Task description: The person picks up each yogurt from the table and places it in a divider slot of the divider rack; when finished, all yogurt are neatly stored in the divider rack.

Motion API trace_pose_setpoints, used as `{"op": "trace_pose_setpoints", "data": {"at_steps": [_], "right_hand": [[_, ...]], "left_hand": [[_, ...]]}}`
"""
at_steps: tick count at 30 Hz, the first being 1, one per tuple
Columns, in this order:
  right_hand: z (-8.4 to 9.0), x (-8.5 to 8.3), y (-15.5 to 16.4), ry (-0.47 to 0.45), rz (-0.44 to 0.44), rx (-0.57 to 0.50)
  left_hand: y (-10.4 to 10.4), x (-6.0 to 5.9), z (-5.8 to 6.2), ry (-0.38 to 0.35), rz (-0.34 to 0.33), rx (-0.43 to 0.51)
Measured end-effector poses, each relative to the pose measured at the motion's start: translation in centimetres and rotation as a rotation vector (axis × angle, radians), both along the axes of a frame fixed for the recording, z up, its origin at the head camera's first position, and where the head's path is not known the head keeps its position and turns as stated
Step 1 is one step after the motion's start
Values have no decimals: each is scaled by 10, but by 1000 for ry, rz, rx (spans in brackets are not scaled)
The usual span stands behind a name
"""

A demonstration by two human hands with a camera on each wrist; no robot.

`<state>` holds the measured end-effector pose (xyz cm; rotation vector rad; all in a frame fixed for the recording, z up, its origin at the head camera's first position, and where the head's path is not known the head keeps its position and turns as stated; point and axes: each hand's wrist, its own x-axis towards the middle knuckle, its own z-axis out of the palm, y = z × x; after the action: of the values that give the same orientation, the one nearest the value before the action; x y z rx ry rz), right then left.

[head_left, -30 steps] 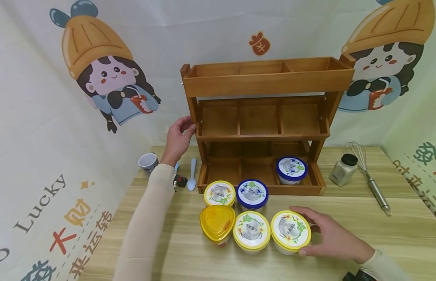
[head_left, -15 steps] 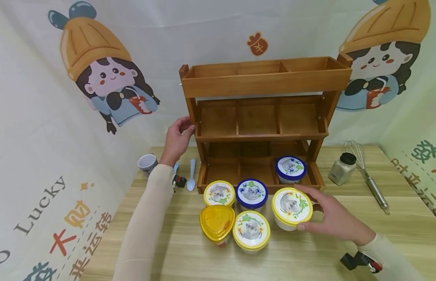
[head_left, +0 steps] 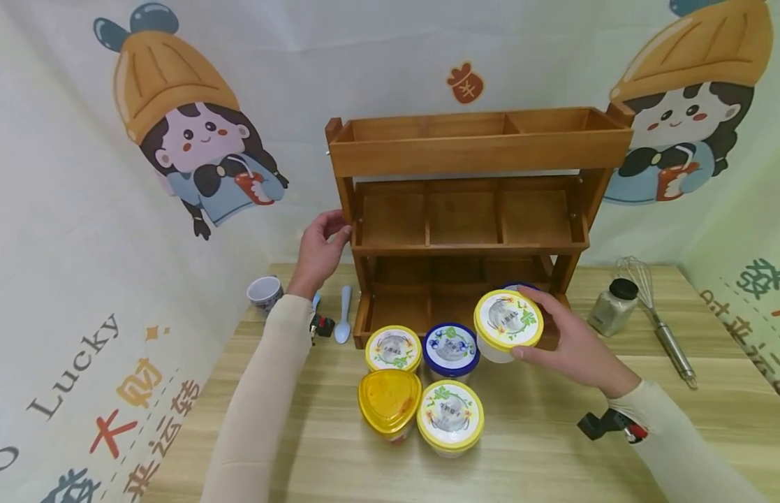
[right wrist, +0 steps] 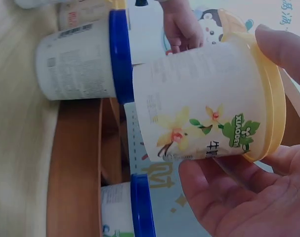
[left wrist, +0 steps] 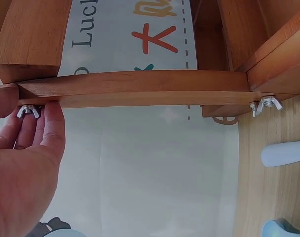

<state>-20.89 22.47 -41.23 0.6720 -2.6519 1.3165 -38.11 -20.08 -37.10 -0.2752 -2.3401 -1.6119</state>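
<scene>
Right hand point(head_left: 575, 346) gripping yellow-lidded white plastic tub point(head_left: 506, 323) aloft before three-tier wooden rack point(head_left: 465, 209), left hand point(head_left: 318, 246) bracing its post. Risk: snagging the blue-lidded tub point(head_left: 519, 286) behind, or slipping onto the worktop point(head_left: 553, 447).

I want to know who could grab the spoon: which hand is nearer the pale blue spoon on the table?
Left. The left hand grips the wooden rack's side post just above the pale blue spoon. The right hand holds a yellow-lidded tub across the rack's front, well away from it.
</scene>
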Motion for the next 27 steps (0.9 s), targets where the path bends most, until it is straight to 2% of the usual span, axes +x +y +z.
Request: {"op": "trace_pose_setpoints", "data": {"at_steps": [8,13,27], "right_hand": [[0,-21,-20,-60,-37,-59],[0,-29,-30,-53,-78,-47],[-16,-54,-42,-78,-104,-21]], "left_hand": [[0,4,0,-25,2,-13],[0,3,-1,-4,0,-19],[-2,3,-2,-4,-5,-6]]}}
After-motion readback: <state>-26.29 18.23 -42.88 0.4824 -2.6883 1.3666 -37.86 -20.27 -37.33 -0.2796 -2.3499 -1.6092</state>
